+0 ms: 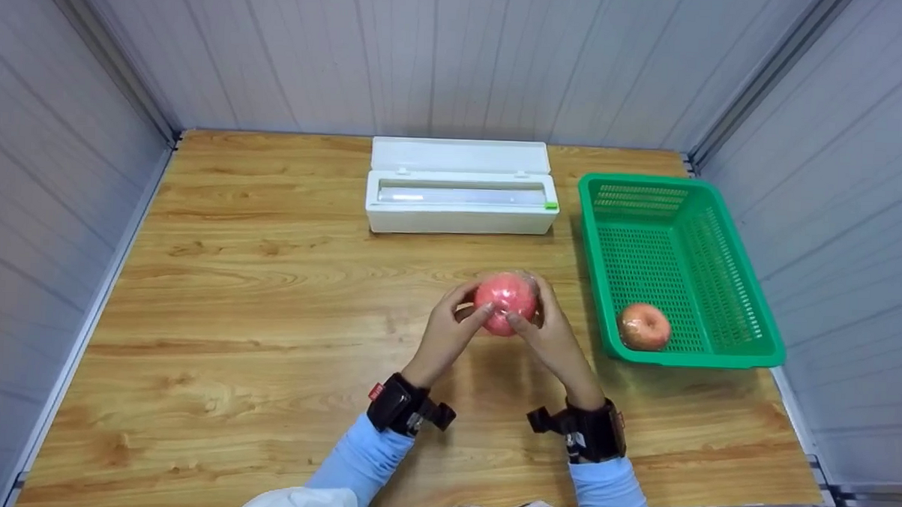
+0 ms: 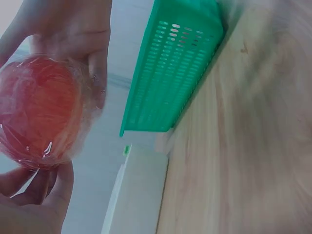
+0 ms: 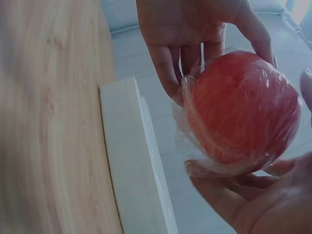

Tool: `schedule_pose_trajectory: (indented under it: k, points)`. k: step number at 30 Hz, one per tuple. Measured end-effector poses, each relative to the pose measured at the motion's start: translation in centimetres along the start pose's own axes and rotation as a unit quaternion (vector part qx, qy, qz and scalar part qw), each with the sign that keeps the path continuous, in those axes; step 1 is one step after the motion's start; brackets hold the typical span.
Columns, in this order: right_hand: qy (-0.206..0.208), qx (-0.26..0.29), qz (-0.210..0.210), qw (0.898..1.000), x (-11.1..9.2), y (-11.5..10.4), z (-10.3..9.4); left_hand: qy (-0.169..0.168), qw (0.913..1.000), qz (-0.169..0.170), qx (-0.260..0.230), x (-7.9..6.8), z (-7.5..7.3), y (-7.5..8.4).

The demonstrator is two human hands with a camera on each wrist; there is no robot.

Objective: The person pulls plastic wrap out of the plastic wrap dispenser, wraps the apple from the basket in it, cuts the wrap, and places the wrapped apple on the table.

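A red apple (image 1: 505,303) wrapped in clear plastic film is held up over the table between both hands. My left hand (image 1: 448,325) grips its left side, thumb on the near face. On the other side my right hand (image 1: 555,340) grips it with its thumb also toward me. In the right wrist view, loose film (image 3: 187,129) bunches along one side of the apple (image 3: 243,109). The left wrist view shows the film crinkled and shiny over the apple (image 2: 41,112), with fingers of both hands around it.
A green plastic basket (image 1: 592,288) stands at the right, with another apple (image 1: 644,326) in its near left corner. Behind the hands sits a white film dispenser box (image 1: 461,222), lid raised, a roll of clear film (image 1: 460,197) inside. Grey panel walls surround the wooden table (image 1: 269,307).
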State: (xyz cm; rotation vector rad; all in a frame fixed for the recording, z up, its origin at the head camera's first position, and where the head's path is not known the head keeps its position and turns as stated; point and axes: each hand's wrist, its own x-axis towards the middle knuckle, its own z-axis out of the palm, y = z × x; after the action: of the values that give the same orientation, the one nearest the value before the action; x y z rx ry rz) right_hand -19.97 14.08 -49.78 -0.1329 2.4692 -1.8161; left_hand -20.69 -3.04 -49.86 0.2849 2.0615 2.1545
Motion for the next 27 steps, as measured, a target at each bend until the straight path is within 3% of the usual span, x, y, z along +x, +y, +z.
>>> schedule_pose_trajectory:
  k: [5,10,14,19,27]
  points:
    - [0.004,-0.079,0.011,0.997,-0.1,-0.2,-1.2,-0.011,0.9996,0.005,0.026,1.9,1.2,-1.8]
    - [0.024,-0.134,0.014,0.991,-0.1,-0.4,-2.7,-0.031,0.9981,0.009,0.052,3.1,2.4,-1.6]
    - [0.028,-0.117,0.024,0.992,0.1,-0.5,-4.5,-0.058,0.9960,0.004,0.068,4.2,3.7,-1.0]
    - [0.024,-0.108,0.027,0.993,0.4,-0.7,-7.5,-0.111,0.9912,0.025,0.066,5.8,5.6,0.1]
    - [0.019,-0.114,0.046,0.992,0.7,-1.0,-12.5,-0.195,0.9764,0.049,0.078,8.4,9.4,1.2]
